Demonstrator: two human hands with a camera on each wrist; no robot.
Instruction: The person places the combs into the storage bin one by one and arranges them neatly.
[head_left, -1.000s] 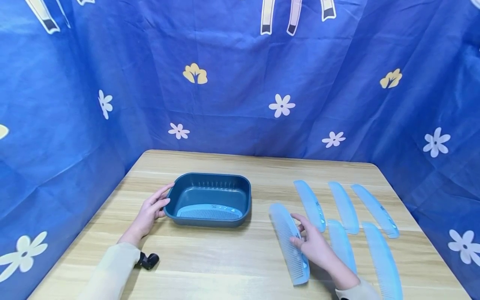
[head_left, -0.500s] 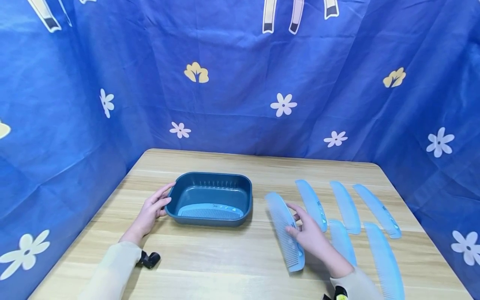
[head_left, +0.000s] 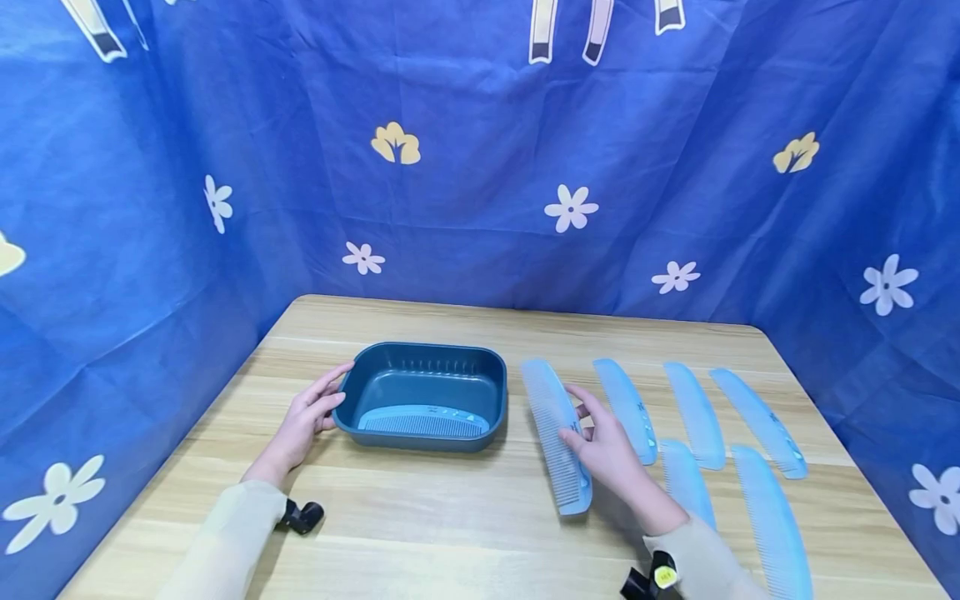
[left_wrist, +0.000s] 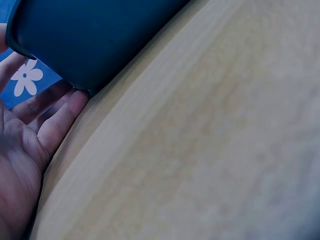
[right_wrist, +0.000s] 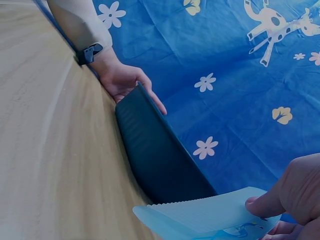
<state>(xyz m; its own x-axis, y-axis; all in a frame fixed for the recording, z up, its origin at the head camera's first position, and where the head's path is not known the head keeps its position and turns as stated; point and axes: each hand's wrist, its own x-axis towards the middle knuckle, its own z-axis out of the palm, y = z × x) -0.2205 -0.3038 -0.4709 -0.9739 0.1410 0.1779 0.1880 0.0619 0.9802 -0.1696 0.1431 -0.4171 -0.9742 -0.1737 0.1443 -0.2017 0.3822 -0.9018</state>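
My right hand (head_left: 603, 442) pinches a translucent light-blue comb (head_left: 553, 433) by its curved back, teeth facing left. The comb is tilted and appears lifted off the table, right of the dark teal plastic basin (head_left: 422, 446). In the right wrist view, the thumb (right_wrist: 265, 202) lies on top of the comb (right_wrist: 210, 215). Against the basin's left side rests my left hand (head_left: 303, 417), its fingers spread at the rim and wall. From the left wrist view, fingers (left_wrist: 65, 117) touch the basin's lower wall. Another blue comb (head_left: 420, 422) lies inside the basin along its near side.
Several similar combs lie on the wooden table (head_left: 420, 533) at the right: a back row with one comb (head_left: 693, 412) in its middle, and two nearer ones, including a comb (head_left: 772, 521). Blue patterned cloth (head_left: 465, 192) surrounds the table's back and sides.
My right hand has moved the held comb left and farther from me, closer to the basin. My left hand stays at the basin's left side.
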